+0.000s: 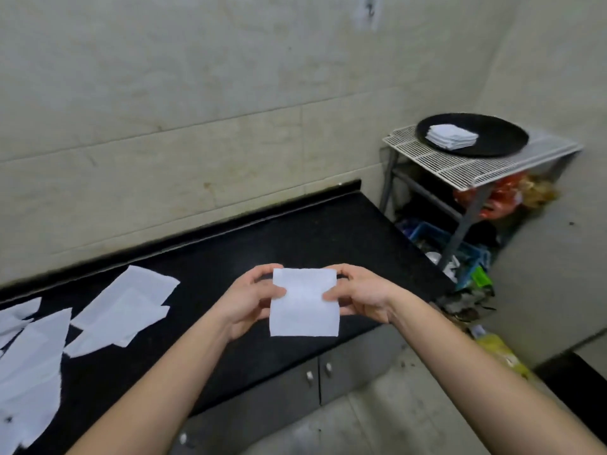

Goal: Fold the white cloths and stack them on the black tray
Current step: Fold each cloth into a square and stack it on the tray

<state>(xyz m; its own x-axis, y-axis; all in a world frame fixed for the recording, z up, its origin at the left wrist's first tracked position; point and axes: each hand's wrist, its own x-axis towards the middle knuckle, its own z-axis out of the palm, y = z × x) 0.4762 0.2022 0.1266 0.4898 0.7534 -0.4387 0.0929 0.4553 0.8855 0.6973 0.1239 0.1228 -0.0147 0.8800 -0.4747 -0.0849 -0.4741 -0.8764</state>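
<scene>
At left edge, cloths point(28, 379) cut off

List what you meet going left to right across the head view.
First the loose white cloths on the counter → left hand → held white cloth → right hand → black tray carrying the folded stack.

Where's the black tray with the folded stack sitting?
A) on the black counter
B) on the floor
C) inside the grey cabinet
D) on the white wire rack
D: the black tray, holding the folded stack, rests on the white wire rack to the right of the black counter.
</scene>
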